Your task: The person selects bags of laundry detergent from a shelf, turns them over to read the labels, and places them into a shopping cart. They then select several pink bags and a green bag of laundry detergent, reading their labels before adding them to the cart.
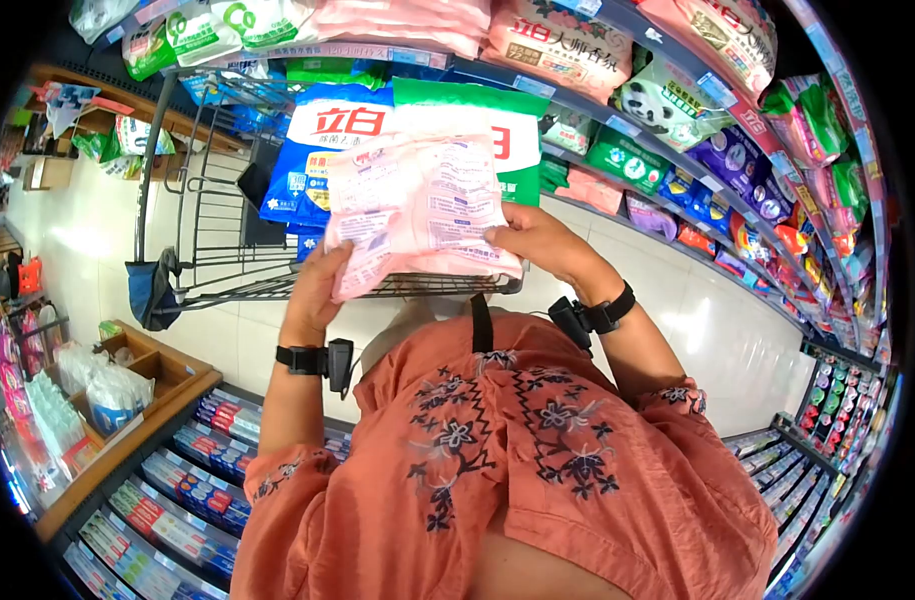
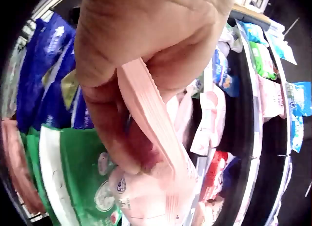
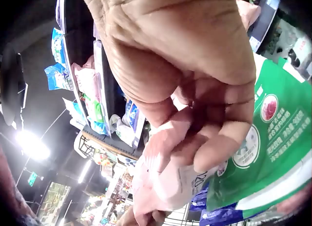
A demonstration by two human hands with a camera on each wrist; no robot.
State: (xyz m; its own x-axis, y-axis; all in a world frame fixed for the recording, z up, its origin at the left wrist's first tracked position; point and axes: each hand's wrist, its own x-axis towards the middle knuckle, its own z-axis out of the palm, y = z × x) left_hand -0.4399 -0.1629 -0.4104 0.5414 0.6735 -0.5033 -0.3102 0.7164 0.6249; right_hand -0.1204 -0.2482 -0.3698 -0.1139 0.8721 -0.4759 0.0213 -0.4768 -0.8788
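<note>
A pink printed detergent bag is held up in front of the body, its text-covered side facing the head camera. My left hand grips its lower left corner; in the left wrist view the fingers curl round the bag's pleated pink edge. At the opposite side my right hand pinches the bag, thumb on the printed face. The right wrist view shows those fingers curled round a fold of pink film. Just behind it are a blue bag and a green and white bag.
A wire shopping cart stands in front, with a dark blue cloth pouch at its corner. Shelves of bagged detergent curve along the front and right. Toothpaste boxes fill a rack at lower left, beside a wooden bin.
</note>
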